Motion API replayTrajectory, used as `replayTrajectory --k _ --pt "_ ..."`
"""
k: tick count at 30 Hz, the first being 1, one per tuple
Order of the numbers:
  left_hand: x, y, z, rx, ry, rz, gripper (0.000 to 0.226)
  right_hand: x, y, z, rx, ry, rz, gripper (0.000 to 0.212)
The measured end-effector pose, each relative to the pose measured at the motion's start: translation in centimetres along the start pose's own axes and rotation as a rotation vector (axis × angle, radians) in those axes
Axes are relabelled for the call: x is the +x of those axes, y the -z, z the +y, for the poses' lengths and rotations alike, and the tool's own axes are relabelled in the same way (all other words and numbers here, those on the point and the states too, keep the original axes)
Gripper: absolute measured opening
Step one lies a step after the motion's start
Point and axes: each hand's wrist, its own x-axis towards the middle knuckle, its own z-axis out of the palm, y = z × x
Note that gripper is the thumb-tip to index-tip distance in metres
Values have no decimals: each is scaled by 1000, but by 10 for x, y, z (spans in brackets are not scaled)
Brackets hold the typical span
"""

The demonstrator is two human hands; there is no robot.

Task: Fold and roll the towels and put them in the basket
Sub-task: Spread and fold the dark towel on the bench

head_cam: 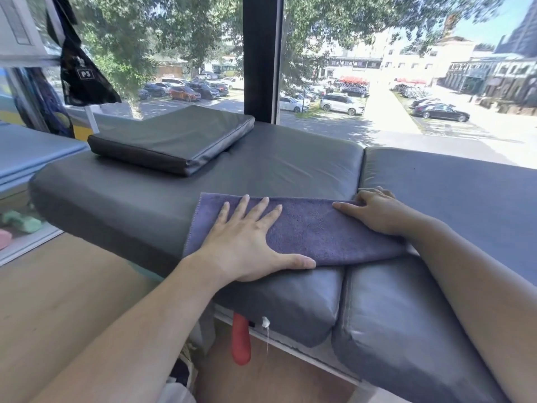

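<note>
A purple towel [313, 228], folded into a wide band, lay flat on a grey padded bench [276, 164] near its front edge, spanning the seam where the bench met a second grey cushion [453, 193] to the right. The left hand [247, 242] rested palm-down on the towel's left part, its fingers straight and spread and its thumb stretched along the towel's near edge. The right hand [374, 210] lay at the towel's far right corner; the thumb rested on top of the cloth, while the other fingers curled past the corner, so that it appeared to pinch that corner, though the fingertips were hidden. Both bare forearms reached in from the lower edge of the view. A flat dark cushion [174, 138] sat on the bench behind the towel, well apart from it. A red object [241, 341] and a white cord [266, 330] hung below the front edge of the bench, above a wooden floor [58, 286]. Beyond the bench a large window [406, 82] with a dark upright frame [261, 53] showed trees and parked cars. A black bag [82, 71] hung at the upper left.
</note>
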Motion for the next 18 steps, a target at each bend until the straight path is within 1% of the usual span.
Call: replayTrajectory --k 1,3,4,5,6,8,9,10,11,13,14,16,18 --pt "0 0 0 -3 0 -1 132 2 3 1 13 3 -38 59" --pt "0 0 0 -7 -2 -3 131 4 6 2 13 1 -112 68" --pt "0 0 0 -10 -2 -5 131 4 7 3 24 4 -126 75" --pt "-1 0 0 -12 -3 -7 130 4 8 4 75 18 -112 77" --pt "-1 0 0 -13 -4 -8 130 2 8 4 181 25 -71 70" --pt "0 0 -1 -21 -4 -5 128 -7 8 1 493 43 12 37" --pt "0 -1 -2 -30 -4 0 127 -11 10 0 635 61 26 26" --pt "0 -1 -2 -45 -4 8 125 -14 12 -1 758 77 29 22" --pt "1 -1 -1 -68 -2 20 121 -17 15 -1 872 88 21 24" --pt "2 1 0 -110 14 55 111 -21 19 -2 1030 92 -51 32" --pt "2 3 -1 -104 34 72 104 -21 20 -2 1046 87 -113 34" --pt "2 7 -7 -24 113 81 96 -23 19 -2 988 57 -205 36" --pt "3 14 -20 37 213 42 97 -23 19 -1 951 4 -183 37"
